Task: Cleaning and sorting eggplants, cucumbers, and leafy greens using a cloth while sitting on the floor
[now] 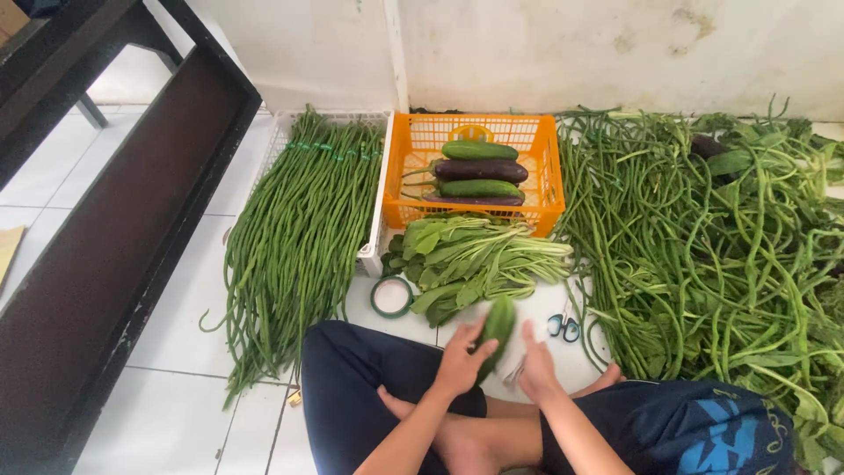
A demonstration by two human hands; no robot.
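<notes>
I sit cross-legged on a white tiled floor. My left hand (461, 359) grips a green cucumber (498, 327), held upright over my lap. My right hand (534, 367) is just beside it, fingers curled at the cucumber's lower end around something pale that I cannot make out. In front of my hands lies a bunch of leafy greens (475, 259). Behind it stands an orange plastic crate (542, 167) holding two cucumbers (479, 150) and dark purple eggplants (481, 170).
A white crate (376, 176) at left carries bundled long beans (299, 229). A loose heap of long beans (703, 246) spreads at right. A green tape roll (391, 296) and blue-handled scissors (563, 327) lie near my knees. A dark wooden frame (114, 255) runs along the left.
</notes>
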